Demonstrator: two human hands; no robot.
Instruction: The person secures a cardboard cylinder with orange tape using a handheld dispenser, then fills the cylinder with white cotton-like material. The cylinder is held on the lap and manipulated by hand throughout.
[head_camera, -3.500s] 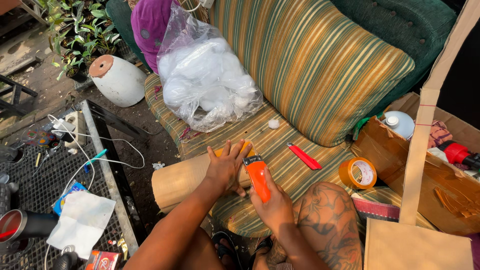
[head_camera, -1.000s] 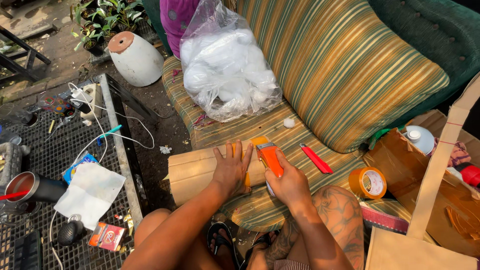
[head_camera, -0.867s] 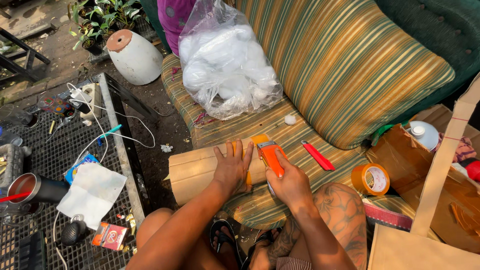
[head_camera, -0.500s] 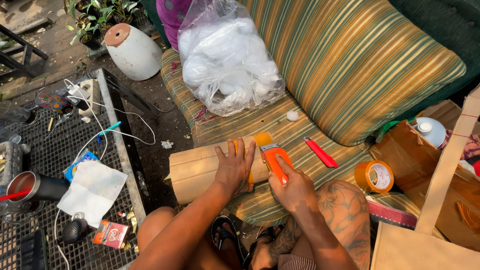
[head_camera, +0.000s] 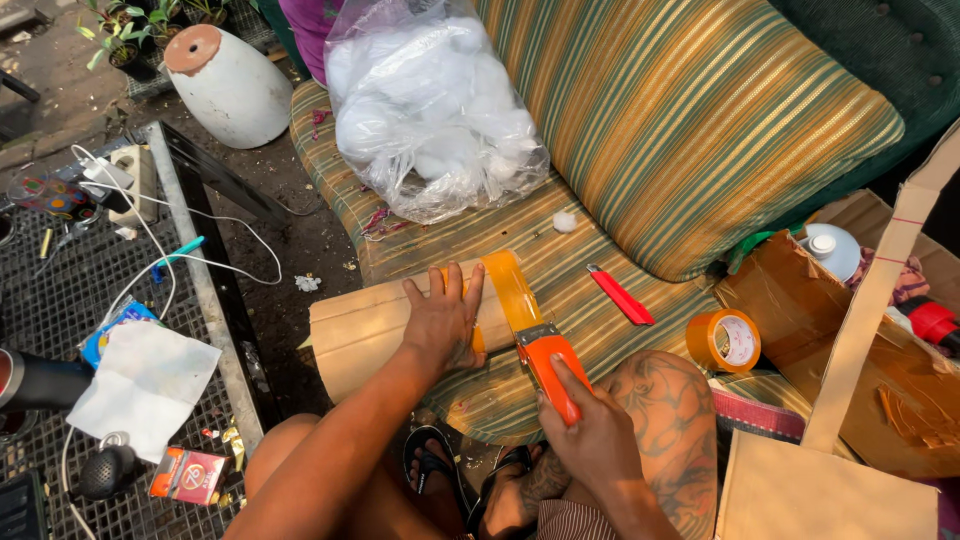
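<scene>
Since a moment ago the tape gun (head_camera: 548, 362) has slid back toward the person, leaving a longer orange strip across the cardboard roll (head_camera: 372, 325) lying on the striped cushion (head_camera: 560, 250). The right hand (head_camera: 592, 430) grips the gun's handle tightly; the left hand (head_camera: 440, 320) lies flat, fingers spread, pinning the roll. Taping looks underway; next the strip probably needs pressing down and cutting.

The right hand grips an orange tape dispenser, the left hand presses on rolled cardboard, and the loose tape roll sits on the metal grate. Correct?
Not quite: the tape roll lies on the striped cushion beside the knee, as the head view shows. The rest stands.
</scene>
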